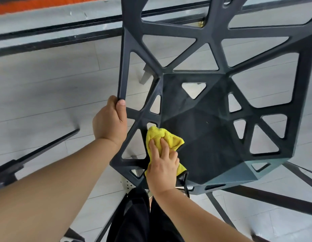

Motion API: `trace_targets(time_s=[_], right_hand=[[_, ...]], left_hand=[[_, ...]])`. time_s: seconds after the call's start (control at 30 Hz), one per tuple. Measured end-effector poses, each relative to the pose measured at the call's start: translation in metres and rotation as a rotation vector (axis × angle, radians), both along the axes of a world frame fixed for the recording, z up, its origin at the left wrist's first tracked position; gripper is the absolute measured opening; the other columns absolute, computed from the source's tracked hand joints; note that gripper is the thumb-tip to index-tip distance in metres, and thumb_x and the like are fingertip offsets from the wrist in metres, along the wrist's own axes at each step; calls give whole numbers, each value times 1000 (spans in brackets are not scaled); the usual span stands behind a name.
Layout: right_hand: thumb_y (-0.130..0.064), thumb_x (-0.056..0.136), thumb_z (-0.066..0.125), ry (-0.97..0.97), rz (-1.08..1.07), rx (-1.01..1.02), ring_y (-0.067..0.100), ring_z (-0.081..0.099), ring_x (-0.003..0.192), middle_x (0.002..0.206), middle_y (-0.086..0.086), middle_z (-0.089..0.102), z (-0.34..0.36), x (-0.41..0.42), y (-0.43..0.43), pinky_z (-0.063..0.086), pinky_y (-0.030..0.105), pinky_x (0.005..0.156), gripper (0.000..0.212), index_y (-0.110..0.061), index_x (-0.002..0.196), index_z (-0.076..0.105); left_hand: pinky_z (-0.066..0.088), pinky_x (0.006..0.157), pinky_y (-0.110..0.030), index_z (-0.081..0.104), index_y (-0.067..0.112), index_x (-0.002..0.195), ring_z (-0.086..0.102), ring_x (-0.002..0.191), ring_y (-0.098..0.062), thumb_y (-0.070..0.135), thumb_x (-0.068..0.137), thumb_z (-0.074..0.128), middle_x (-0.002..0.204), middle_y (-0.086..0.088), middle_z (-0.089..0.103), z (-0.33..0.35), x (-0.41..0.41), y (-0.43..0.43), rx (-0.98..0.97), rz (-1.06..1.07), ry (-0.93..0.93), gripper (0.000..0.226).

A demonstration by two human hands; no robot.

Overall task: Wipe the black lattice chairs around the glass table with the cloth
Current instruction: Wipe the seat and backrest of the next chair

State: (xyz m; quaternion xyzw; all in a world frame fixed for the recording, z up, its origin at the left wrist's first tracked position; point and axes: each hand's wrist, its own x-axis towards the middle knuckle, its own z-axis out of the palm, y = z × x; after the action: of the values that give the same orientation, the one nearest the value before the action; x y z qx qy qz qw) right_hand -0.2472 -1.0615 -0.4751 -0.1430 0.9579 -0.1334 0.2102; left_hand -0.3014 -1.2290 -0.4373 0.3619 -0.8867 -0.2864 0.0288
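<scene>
A black lattice chair (212, 123) with triangular cut-outs fills the middle and right of the head view, seen from above. My left hand (109, 121) grips the chair's left rim, thumb over the edge. My right hand (162, 163) presses a yellow cloth (160, 135) flat onto the seat's near left part, fingers spread on top of it. Part of the cloth is hidden under my palm.
Pale tiled floor (47, 95) lies all around. A dark frame or rail (55, 37) runs across the top left, with an orange strip (29, 6) behind it. A dark bar (47, 147) juts in at the left. My black trousers (144, 217) are below the chair.
</scene>
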Motion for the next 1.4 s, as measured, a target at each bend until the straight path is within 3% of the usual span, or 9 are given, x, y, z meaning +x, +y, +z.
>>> trace_targets(time_s=[0.27,0.43,0.6,0.7,0.8,1.0,1.13,1.27,1.4], right_hand=[[-9,46,80,-62,-98,20,32,55,81,123,18,54,6,28,-14,52,42,69,86,-16,126,50],[-4,75,54,-351,-46,-366,27,30,115,137,4,31,25,11,-37,42,45,96,66,-32,133,38],[6,71,53,20,-382,-537,20,33,109,136,-2,39,14,-81,-52,38,35,98,69,-29,131,48],[7,75,48,9,-520,-554,22,29,125,143,0,32,7,-160,-68,28,28,105,74,-30,139,41],[0,82,47,-114,-367,-361,29,29,125,151,-2,17,0,-185,-80,35,39,104,76,-35,146,25],[-3,86,46,-247,-223,-269,32,27,117,153,-2,11,6,-110,-82,37,42,97,70,-35,146,28],[0,85,42,-376,-366,-346,29,24,123,153,-2,11,25,-81,-89,24,32,100,70,-33,145,30],[-5,86,41,-548,-542,-471,25,28,131,147,-6,16,46,-77,-103,30,44,110,69,-35,146,24],[-1,82,40,-548,-500,-563,19,36,126,139,-10,27,75,-83,-107,33,40,109,71,-38,143,32]], left_hand=[[24,57,-31,50,7,94,37,58,-24,37,93,20,62,-1,45,1,0,-1,0,7,-9,42],[24,57,-33,50,6,91,35,60,-26,37,92,21,63,-3,44,1,-2,-2,9,21,-11,43],[16,46,-25,50,8,89,38,53,-22,48,91,12,57,4,42,1,2,-2,25,-28,16,56],[19,45,-21,49,9,90,41,53,-21,53,87,6,60,0,49,-3,-2,-9,69,-57,8,62],[20,45,-24,50,8,92,41,54,-21,55,84,3,63,-4,55,-4,0,-7,81,-62,4,67],[30,57,-30,52,8,93,53,64,-32,56,82,4,72,-6,59,-3,0,-11,133,-83,10,70],[32,59,-31,50,9,92,55,74,-33,57,81,5,83,-9,60,4,-2,-12,190,-88,0,67],[33,63,-32,41,19,89,49,77,-23,57,82,10,90,-8,56,17,-2,-18,302,-143,-65,49],[48,82,-42,52,26,106,57,96,-21,64,72,15,98,3,61,27,-5,-44,537,61,12,63]])
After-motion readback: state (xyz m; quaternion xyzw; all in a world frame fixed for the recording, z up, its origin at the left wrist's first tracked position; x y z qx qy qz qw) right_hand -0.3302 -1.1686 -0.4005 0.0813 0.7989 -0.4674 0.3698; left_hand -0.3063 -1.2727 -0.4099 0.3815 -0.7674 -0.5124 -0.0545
